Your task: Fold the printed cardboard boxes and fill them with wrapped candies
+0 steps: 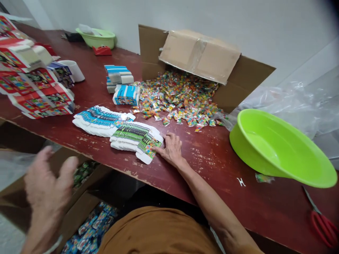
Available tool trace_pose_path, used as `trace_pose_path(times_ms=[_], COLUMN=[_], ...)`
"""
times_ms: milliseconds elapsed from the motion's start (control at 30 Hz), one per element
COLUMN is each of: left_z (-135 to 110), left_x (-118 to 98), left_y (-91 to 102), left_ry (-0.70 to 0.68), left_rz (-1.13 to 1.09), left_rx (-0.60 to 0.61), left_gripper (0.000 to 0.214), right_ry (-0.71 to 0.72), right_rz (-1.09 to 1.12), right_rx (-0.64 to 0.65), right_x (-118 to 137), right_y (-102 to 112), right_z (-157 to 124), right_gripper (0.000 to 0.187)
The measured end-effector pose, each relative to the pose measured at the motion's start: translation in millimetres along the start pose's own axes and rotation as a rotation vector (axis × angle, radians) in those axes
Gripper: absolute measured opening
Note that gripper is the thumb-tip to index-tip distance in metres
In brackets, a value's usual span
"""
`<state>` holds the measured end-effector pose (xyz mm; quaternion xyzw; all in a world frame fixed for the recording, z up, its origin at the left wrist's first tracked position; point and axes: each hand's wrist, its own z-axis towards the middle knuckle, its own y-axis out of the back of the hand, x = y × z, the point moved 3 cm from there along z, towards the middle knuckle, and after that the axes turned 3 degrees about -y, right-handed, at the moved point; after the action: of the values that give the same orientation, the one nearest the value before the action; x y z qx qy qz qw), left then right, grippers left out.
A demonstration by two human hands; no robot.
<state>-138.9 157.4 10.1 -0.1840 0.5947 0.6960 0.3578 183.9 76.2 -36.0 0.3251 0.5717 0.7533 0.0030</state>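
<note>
My right hand (171, 148) rests on the dark red table (212, 165), its fingers pinching the edge of the top card in a green stack of flat printed cartons (136, 137). A blue stack of flat cartons (99, 120) lies just left of it. My left hand (49, 192) hangs open below the table's front edge, fingers spread, holding nothing, above cardboard boxes (79, 208) on the floor. A heap of small colourful wrapped sweets (177, 97) spills from a tipped cardboard box (201, 56) behind the stacks.
A lime green basin (280, 148) sits at the right, red-handled scissors (323, 222) near the front right corner. Folded blue boxes (122, 83) and red printed cartons (34, 88) stand at the left. A second green bowl (96, 37) and clear plastic (296, 102) lie farther back.
</note>
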Motion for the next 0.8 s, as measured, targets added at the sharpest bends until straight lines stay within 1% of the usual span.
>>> trace_pose_path(times_ms=[33,67,133,167,233,300,367,467,567,633,700,767,800], left_z=[-5.3,-11.2,-23.5,-28.6,-36.3,-41.3,-44.4,-47.2,-48.8,-49.4,-49.7,-49.8,-49.7], left_x=[-11.8,-26.5,-55.6,-66.7,-80.3,-84.2,-82.4,-76.5,-73.7,-73.6,-74.1,-74.8,-75.1], left_y=[-9.3,-23.5,-53.6,-68.8,-92.7,-107.9,-116.3,-122.0,-124.4,-125.3,-125.7,-125.7,-125.6], left_ry=[-0.044,-0.125,-0.280,-0.323,-0.374,-0.418,-0.458,-0.470,-0.472,-0.482,-0.493,-0.497,-0.496], left_rz=[0.089,0.127,0.130,0.145,0.207,0.277,0.315,0.338,0.376,0.402,0.424,0.433,0.432], left_rx=[-0.066,-0.072,-0.126,-0.110,-0.087,-0.043,0.003,0.041,0.035,0.030,0.032,0.035,0.035], left_gripper=[0.066,0.066,0.066,0.065,0.062,0.057,0.052,0.048,0.050,0.051,0.051,0.050,0.050], right_ry=[-0.022,-0.047,-0.094,-0.107,-0.113,-0.107,-0.092,-0.043,-0.033,-0.054,-0.057,-0.050,-0.048], right_rz=[0.011,0.023,0.048,0.059,0.075,0.083,0.079,0.065,0.089,0.122,0.143,0.141,0.132], right_rx=[-0.021,-0.038,-0.052,-0.046,-0.018,0.005,0.008,0.000,-0.018,-0.061,-0.092,-0.080,-0.060], right_x=[-0.4,-1.1,-2.9,-3.6,-4.3,-4.4,-4.4,-4.5,-6.2,-7.4,-7.3,-6.0,-5.3], right_y=[-1.5,-2.4,-2.5,-2.2,-1.3,-0.5,-0.1,-1.1,-3.6,-4.5,-4.7,-4.3,-3.8], right_z=[-2.2,-3.7,-3.8,-2.6,0.5,2.6,3.2,2.7,2.0,1.0,-0.2,-0.6,-0.4], right_gripper=[0.057,0.055,0.055,0.055,0.047,0.040,0.043,0.055,0.055,0.057,0.050,0.044,0.045])
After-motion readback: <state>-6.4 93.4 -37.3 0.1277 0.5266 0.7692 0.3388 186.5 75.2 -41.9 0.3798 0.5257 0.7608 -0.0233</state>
